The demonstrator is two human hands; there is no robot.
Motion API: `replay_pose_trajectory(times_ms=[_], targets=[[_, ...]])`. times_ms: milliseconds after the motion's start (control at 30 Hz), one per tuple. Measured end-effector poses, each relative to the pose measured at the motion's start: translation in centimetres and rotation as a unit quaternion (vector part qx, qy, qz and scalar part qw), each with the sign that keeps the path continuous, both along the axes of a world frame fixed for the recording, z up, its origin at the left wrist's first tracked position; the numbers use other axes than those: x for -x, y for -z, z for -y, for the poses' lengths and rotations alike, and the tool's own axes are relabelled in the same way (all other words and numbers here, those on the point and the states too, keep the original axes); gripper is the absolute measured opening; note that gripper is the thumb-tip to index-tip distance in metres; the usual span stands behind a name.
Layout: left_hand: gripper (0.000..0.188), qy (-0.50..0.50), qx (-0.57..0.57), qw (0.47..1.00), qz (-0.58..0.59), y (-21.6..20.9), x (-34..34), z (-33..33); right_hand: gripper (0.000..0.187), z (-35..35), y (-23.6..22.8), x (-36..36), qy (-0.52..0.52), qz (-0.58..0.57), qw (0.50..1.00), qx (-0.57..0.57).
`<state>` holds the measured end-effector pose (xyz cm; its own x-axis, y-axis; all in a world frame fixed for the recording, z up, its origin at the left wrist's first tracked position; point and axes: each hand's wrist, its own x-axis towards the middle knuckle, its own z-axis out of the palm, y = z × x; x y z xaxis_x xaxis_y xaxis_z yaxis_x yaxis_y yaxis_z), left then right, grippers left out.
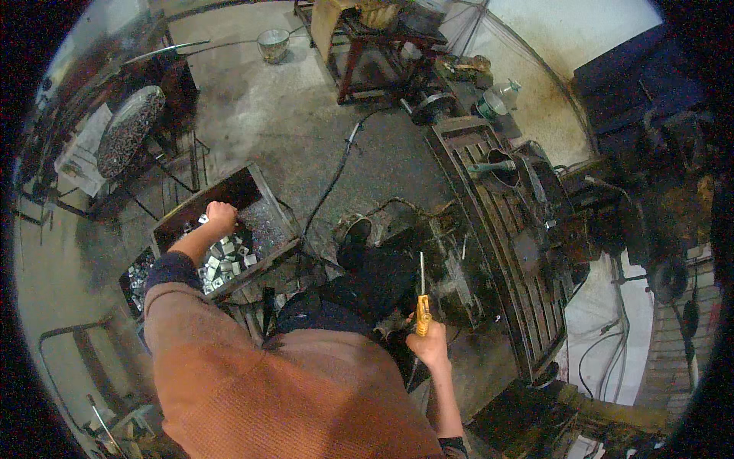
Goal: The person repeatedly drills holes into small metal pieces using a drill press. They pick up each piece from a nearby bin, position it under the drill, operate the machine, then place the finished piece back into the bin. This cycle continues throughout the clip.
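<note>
R hand (pixel 430 343) wraps tight round yellow-handled tool (pixel 423 310), its long thin metal tip pointing away from body, w/ no pc at it. L hand (pixel 222 218), fingers curled, is over box (pixel 277 203) on person's left; can't tell if it pinches a pc. Metal pcs (pixel 222 258) lie heaped in box, so prob. plenty left; can't tell which, if any, are done. Slatted bench (pixel 508 268) to R.
</note>
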<state>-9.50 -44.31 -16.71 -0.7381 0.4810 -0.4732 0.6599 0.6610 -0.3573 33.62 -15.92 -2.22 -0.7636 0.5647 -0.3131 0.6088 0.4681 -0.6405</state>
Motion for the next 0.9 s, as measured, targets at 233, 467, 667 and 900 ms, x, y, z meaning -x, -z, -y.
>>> replay_pose_trajectory(times_ms=[233,467,667,900], targets=[[0.020,-0.009,-0.027,1.000,-0.012,1.8,1.2,0.3,0.028,0.0,1.3,-0.5,0.014,-0.052,0.998,0.016],[0.031,-0.092,-0.179,0.977,-0.071,-1.9,0.0,0.2,0.031,-0.1,0.0,-0.5,0.010,-0.021,0.999,0.040],[0.034,-0.206,-0.492,0.844,0.054,-5.8,0.5,-1.6,0.031,0.5,0.1,0.3,-0.016,-0.045,0.999,0.017],[0.032,-0.197,-0.597,0.589,0.508,-15.8,-7.8,-14.3,0.023,1.7,-2.2,3.8,-0.093,-0.067,0.993,0.022]])
